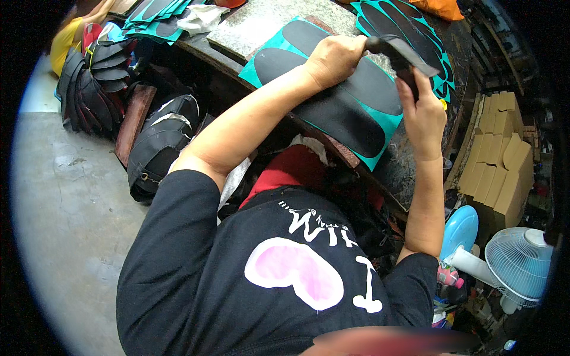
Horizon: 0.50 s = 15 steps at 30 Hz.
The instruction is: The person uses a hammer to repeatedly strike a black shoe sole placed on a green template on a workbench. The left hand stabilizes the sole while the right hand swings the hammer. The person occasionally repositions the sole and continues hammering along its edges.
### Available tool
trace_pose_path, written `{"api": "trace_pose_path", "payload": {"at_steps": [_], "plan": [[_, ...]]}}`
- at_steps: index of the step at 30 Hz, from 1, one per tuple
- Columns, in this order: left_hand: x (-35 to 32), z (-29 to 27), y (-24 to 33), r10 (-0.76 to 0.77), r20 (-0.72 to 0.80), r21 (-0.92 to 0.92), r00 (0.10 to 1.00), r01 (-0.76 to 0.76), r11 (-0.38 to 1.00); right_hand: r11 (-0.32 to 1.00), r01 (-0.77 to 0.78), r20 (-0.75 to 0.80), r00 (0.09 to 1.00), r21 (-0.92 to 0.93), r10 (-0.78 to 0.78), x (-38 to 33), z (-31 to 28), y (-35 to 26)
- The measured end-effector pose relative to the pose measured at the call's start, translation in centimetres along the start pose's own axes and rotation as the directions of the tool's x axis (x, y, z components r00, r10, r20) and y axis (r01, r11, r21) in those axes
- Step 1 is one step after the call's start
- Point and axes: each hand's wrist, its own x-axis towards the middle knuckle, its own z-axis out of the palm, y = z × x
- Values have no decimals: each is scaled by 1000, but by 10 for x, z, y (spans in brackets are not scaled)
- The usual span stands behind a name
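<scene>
Both of my hands are up over the worktable, closed on a dark curved piece (404, 52) with a greyish flat edge; its exact kind is unclear. My left hand (337, 60) grips its rounded left end. My right hand (426, 121) holds its dark lower part, fingers pointing up. Below them lies a teal sheet (389, 124) bearing several large black oval shapes (347, 121), partly covered by my left forearm. The sheet reaches the table's near edge, over a reddish-brown board (341, 149).
More teal sheets with black ovals lie in stacks at the back left (155, 21) and back right (409, 35). A pale speckled slab (237, 32) is behind. Left are bundled black pieces (89, 89) and a black bag (163, 145). Right are cardboard boxes (499, 160) and a fan (519, 267).
</scene>
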Motion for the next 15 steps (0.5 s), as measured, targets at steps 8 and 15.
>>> {"api": "trace_pose_path", "payload": {"at_steps": [8, 15], "plan": [[3, -34, -52, -595, -11, -818, 804, 335, 468, 982, -158, 3, 987, 105, 158, -7, 0, 34], [-9, -25, -55, -616, 34, -633, 787, 494, 596, 967, -54, -20, 998, 248, 61, 18, -3, 7]]}}
